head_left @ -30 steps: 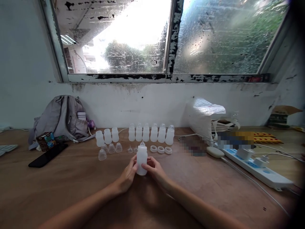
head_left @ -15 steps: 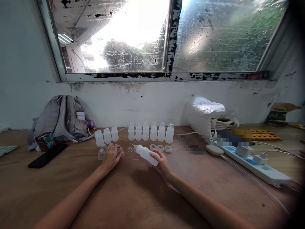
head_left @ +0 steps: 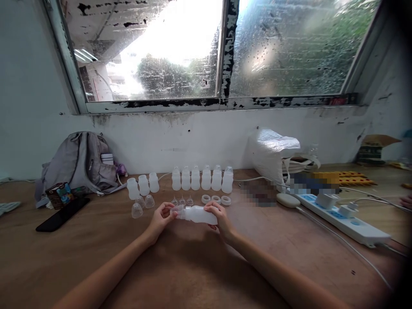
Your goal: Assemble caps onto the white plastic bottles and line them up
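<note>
My right hand [head_left: 219, 221] is wrapped round a white bottle [head_left: 196, 214] lying sideways above the table. At the bottle's nipple end, my left hand [head_left: 162, 218] grips a clear cap [head_left: 178, 211], which covers that end. Behind them stand several capped bottles [head_left: 206, 178] in a row, and to their left three open white bottles [head_left: 143, 185]. Three clear caps [head_left: 137, 210] rest left of my left hand. Three clear nipples [head_left: 182, 201] and three white rings [head_left: 216, 199] lie just beyond the held bottle.
On the left are a grey backpack [head_left: 80, 163], a small box [head_left: 60, 195] and a black phone [head_left: 62, 214]. A white power strip [head_left: 347, 221] with cables, a round pale device [head_left: 287, 200] and a white bag [head_left: 268, 159] are on the right. Part of another person's hand [head_left: 406, 201] shows at the right edge.
My left hand has picked up a clear cap and moved right, bringing it onto the bottle's end. The bottle has turned from a slant to nearly level. The view has shifted slightly.
</note>
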`<state>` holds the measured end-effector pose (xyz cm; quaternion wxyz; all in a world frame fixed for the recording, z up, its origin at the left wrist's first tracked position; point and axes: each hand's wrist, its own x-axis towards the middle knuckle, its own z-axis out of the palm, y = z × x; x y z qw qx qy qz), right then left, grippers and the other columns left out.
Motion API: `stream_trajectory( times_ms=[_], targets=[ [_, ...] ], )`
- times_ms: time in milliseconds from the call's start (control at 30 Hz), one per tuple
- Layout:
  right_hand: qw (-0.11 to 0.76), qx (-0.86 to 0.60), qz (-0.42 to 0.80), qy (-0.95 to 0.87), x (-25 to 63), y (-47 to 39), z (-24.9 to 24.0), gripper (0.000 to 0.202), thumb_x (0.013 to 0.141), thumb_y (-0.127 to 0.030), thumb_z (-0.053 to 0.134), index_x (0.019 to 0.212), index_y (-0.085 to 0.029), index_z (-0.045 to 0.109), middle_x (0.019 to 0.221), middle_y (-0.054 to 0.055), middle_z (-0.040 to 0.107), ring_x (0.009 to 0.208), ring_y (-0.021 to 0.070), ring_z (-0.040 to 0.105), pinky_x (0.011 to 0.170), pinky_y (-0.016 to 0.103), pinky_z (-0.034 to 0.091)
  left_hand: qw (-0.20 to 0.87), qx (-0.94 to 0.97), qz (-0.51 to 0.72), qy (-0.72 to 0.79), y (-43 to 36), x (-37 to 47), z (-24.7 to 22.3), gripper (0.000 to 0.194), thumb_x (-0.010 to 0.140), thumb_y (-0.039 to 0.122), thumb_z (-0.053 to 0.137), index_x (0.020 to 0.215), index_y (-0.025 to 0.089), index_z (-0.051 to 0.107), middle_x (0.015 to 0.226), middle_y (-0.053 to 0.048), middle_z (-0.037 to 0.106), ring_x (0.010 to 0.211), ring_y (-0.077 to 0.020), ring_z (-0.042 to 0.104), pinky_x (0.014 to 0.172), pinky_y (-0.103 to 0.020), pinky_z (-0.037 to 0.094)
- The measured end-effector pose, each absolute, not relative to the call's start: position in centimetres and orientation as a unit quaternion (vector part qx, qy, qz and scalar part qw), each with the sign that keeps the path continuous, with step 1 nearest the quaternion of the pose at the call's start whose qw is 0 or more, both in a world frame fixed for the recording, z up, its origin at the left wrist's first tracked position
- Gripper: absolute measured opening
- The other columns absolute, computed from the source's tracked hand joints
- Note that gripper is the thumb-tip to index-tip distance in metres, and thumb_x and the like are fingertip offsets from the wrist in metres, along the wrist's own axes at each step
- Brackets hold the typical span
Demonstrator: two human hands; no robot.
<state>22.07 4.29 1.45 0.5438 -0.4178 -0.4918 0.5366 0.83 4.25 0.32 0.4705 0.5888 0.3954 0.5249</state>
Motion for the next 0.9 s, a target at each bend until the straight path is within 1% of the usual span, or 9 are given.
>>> stream_trajectory(
  times_ms=[67, 133, 233, 367, 467, 600, 767, 900],
  targets=[
    [0.527, -0.431, 0.536, -0.499, 22.0, 4.1, 1.5, 0.015, 0.063, -0.031, 0.054, 0.063, -0.018, 0.046, 0.05, -0.006, 0.044, 0.035, 0.0065, 0.038, 0.027, 0.015, 0.021, 0.479, 0.606, 0.507, 0.383, 3.7, 1.2, 0.5, 0.037, 0.067, 0.037, 0.064, 0.095, 0.016, 0.054, 0.096, -0.007, 0.061, 0.092, -0.0203, 0.055, 0.08, -0.03, 0.043],
    [0.516, -0.445, 0.534, -0.5, 22.0, 3.9, 1.6, 0.015, 0.063, -0.031, 0.053, 0.063, -0.019, 0.046, 0.05, -0.006, 0.043, 0.036, 0.0064, 0.038, 0.027, 0.014, 0.021, 0.483, 0.622, 0.488, 0.378, 3.3, 1.4, 0.6, 0.036, 0.069, 0.036, 0.063, 0.097, 0.015, 0.056, 0.1, -0.008, 0.06, 0.094, -0.0207, 0.055, 0.081, -0.03, 0.043],
    [0.511, -0.457, 0.53, -0.5, 22.0, 3.9, 1.6, 0.015, 0.062, -0.031, 0.053, 0.061, -0.018, 0.045, 0.05, -0.006, 0.043, 0.038, 0.0065, 0.038, 0.028, 0.014, 0.021, 0.472, 0.64, 0.479, 0.373, 2.8, 1.7, 0.5, 0.033, 0.069, 0.035, 0.062, 0.093, 0.014, 0.057, 0.093, -0.007, 0.061, 0.087, -0.0196, 0.056, 0.077, -0.029, 0.044],
    [0.526, -0.465, 0.505, -0.503, 22.1, 3.9, 1.3, 0.018, 0.062, -0.031, 0.051, 0.056, -0.018, 0.04, 0.05, -0.005, 0.041, 0.041, 0.0085, 0.041, 0.029, 0.015, 0.024, 0.441, 0.659, 0.486, 0.367, 2.6, 2.1, 0.0, 0.031, 0.067, 0.033, 0.065, 0.089, 0.013, 0.056, 0.083, -0.005, 0.061, 0.078, -0.0173, 0.057, 0.071, -0.027, 0.045],
    [0.538, -0.463, 0.483, -0.513, 22.0, 3.9, 1.1, 0.019, 0.062, -0.032, 0.05, 0.054, -0.019, 0.038, 0.048, -0.005, 0.039, 0.04, 0.0088, 0.04, 0.029, 0.017, 0.023, 0.419, 0.67, 0.496, 0.36, 2.6, 2.3, -0.5, 0.032, 0.066, 0.033, 0.066, 0.089, 0.013, 0.056, 0.083, -0.005, 0.06, 0.077, -0.0165, 0.056, 0.069, -0.026, 0.045],
    [0.561, -0.437, 0.459, -0.532, 21.9, 3.6, 1.1, 0.02, 0.061, -0.032, 0.051, 0.053, -0.018, 0.038, 0.047, -0.005, 0.037, 0.04, 0.0081, 0.037, 0.034, 0.018, 0.025, 0.378, 0.685, 0.512, 0.355, 2.3, 2.4, -0.8, 0.034, 0.066, 0.033, 0.066, 0.091, 0.013, 0.056, 0.085, -0.006, 0.059, 0.077, -0.0171, 0.056, 0.068, -0.026, 0.045],
    [0.578, -0.41, 0.436, -0.554, 22.0, 3.3, 0.9, 0.021, 0.063, -0.032, 0.049, 0.05, -0.018, 0.042, 0.049, -0.003, 0.042, 0.044, 0.0087, 0.037, 0.039, 0.019, 0.027, 0.311, 0.718, 0.512, 0.354, 1.1, 2.3, 0.0, 0.032, 0.068, 0.033, 0.063, 0.094, 0.016, 0.057, 0.085, -0.006, 0.056, 0.075, -0.0173, 0.054, 0.067, -0.026, 0.045],
    [0.558, -0.403, 0.458, -0.562, 22.2, 3.7, 0.8, 0.022, 0.064, -0.035, 0.049, 0.051, -0.017, 0.045, 0.051, -0.002, 0.045, 0.044, 0.0087, 0.039, 0.038, 0.019, 0.027, 0.281, 0.743, 0.488, 0.361, 0.3, 2.4, 0.5, 0.03, 0.067, 0.033, 0.064, 0.091, 0.016, 0.057, 0.08, -0.005, 0.053, 0.07, -0.0156, 0.051, 0.061, -0.024, 0.044]
  ],
)
